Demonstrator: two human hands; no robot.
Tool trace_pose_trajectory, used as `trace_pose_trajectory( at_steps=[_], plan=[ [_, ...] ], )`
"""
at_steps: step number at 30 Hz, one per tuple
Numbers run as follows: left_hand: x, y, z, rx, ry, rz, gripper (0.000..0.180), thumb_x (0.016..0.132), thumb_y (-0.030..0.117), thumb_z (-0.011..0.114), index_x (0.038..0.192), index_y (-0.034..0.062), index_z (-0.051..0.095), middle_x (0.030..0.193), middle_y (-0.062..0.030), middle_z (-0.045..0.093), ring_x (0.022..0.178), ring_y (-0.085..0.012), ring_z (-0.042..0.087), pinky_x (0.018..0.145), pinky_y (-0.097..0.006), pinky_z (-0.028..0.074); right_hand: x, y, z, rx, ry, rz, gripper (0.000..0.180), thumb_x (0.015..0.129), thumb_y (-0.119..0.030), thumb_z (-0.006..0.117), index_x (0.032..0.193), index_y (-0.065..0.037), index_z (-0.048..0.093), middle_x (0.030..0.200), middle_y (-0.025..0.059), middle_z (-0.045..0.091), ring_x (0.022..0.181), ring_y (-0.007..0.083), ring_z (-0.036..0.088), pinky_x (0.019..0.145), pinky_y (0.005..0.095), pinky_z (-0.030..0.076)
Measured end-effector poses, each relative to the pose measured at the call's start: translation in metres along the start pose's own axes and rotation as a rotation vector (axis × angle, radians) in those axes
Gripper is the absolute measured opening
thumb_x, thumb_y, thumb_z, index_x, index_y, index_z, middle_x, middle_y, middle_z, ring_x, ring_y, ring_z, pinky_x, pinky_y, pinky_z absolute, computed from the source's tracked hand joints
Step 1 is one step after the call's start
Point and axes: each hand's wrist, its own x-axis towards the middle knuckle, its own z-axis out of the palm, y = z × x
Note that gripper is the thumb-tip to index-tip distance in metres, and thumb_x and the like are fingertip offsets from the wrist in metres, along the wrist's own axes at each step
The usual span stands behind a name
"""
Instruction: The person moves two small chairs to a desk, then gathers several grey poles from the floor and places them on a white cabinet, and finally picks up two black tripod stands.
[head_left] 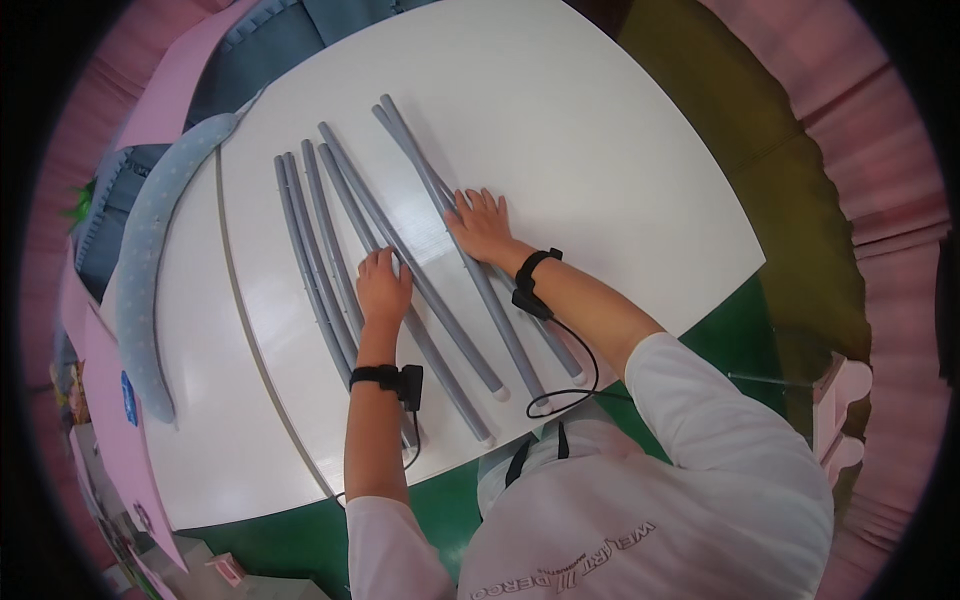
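Several long grey tubes (440, 338), some with white end caps, lie side by side on the white table (620, 150), slanting from the upper left toward my body. My left hand (383, 287) is over the middle tubes, its fingers bent down around one grey tube; their tips are partly hidden. Farther right, my right hand (482, 226) lies across a pair of tubes (412, 150) that cross near their far ends. Its fingers are stretched out and a little apart, with the palm covering part of these tubes. Both wrists wear black straps with small boxes.
A curved light-blue padded cushion (150, 260) lies along the table's left side, beyond a seam in the tabletop. A black cable (585, 345) loops from my right wrist over the near tube ends. Pink curtains (880, 200) hang around, and green floor (735, 330) shows beside the table.
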Motion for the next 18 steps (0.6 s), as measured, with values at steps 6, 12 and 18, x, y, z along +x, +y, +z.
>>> trace_pose_trajectory(
  at_steps=[6, 12, 18],
  plan=[
    [-0.03, -0.044, -0.01, -0.242, -0.037, -0.077, 0.038, 0.076, 0.011, 0.059, 0.112, 0.0005, 0.054, 0.118, -0.02, 0.053, 0.108, -0.038, 0.049, 0.091, -0.042, 0.041, 0.01, 0.032, -0.002, 0.209, -0.03, -0.043, 0.05, 0.09, -0.037, 0.044, 0.128, -0.005, 0.043, 0.129, 0.0177, 0.043, 0.124, 0.0352, 0.034, 0.103, 0.0451, 0.026],
    [-0.033, -0.077, -0.118, -0.215, 0.298, -0.098, 0.04, 0.079, 0.01, 0.062, 0.117, 0.0019, 0.052, 0.122, -0.0185, 0.052, 0.118, -0.0315, 0.046, 0.1, -0.038, 0.036, 0.03, 0.09, -0.15, 0.408, 0.485, -0.144, 0.037, 0.079, -0.018, 0.065, 0.112, -0.004, 0.055, 0.114, 0.0157, 0.056, 0.107, 0.0299, 0.052, 0.095, 0.036, 0.039],
    [-0.064, -0.052, -0.369, 0.533, 0.948, 0.282, 0.044, 0.085, 0.017, 0.061, 0.125, 0.0046, 0.049, 0.129, -0.0158, 0.048, 0.122, -0.03, 0.043, 0.101, -0.038, 0.033, -0.049, 0.038, -0.43, 0.253, 0.952, -0.524, 0.036, 0.086, -0.017, 0.058, 0.119, -0.006, 0.053, 0.12, 0.0121, 0.054, 0.111, 0.0253, 0.05, 0.097, 0.0335, 0.037]
  ],
)
